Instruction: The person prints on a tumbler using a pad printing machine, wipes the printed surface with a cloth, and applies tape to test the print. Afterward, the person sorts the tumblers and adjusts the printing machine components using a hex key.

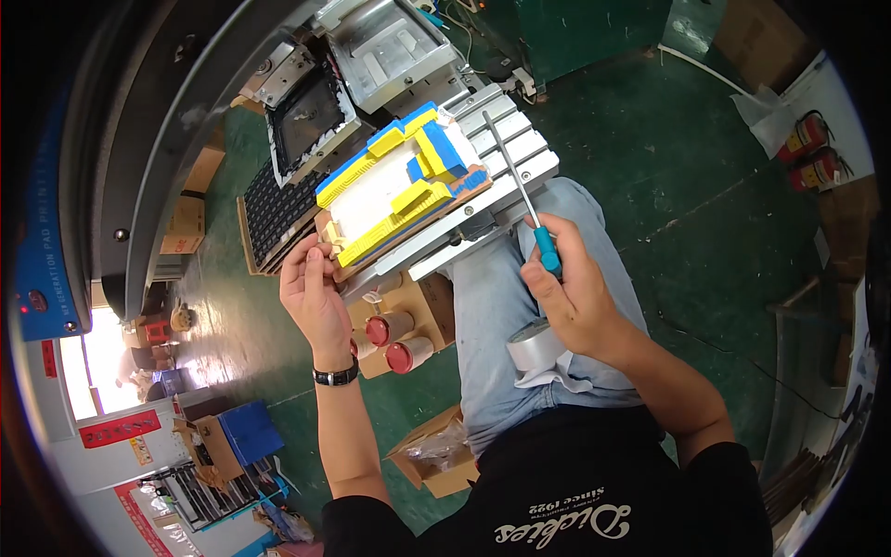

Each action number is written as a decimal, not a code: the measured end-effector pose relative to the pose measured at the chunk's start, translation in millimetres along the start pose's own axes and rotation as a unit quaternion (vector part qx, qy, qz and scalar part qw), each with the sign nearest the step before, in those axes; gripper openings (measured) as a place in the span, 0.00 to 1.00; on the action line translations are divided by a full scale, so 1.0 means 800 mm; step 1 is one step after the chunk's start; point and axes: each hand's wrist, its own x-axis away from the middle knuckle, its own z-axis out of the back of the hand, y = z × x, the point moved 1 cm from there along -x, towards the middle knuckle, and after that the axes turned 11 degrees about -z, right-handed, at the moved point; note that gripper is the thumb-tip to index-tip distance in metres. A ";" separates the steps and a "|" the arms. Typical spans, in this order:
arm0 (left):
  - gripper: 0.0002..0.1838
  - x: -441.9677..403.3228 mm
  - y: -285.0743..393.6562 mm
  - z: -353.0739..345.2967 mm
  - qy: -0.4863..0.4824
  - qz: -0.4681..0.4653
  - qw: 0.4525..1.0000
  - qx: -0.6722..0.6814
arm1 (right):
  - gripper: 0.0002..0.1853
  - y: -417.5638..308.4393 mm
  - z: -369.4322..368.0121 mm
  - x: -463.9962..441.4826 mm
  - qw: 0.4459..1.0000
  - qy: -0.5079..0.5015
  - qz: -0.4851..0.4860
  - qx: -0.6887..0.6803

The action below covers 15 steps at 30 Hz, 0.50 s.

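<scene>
My right hand [577, 295] is closed around the teal handle of a screwdriver [547, 249]. Its long metal shaft points up and away, over the slotted metal bed [501, 139]. My left hand [316, 290] is at the near left corner of a fixture [371, 197] built of yellow and blue blocks around a white surface. The fingers are pinched together by a small pale yellow block [335, 238]; what lies between them is hidden. A brownish base board [471, 193] shows under the fixture.
A roll of silver tape [536, 347] rests on my lap. Red-lidded jars [409, 355] stand in a cardboard box below the bed. Metal trays [390, 51] sit behind the fixture. The blue pad printing machine [46, 213] is at the left, fire extinguishers [813, 153] at the right.
</scene>
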 end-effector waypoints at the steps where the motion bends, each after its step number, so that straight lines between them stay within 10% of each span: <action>1: 0.13 0.000 -0.001 0.000 -0.004 0.001 1.000 0.003 | 0.29 0.001 0.001 -0.001 1.000 -0.001 -0.003 0.007; 15: 0.13 0.002 0.002 -0.001 -0.001 0.006 1.000 0.015 | 0.28 -0.007 0.002 0.000 0.999 -0.009 -0.001 0.034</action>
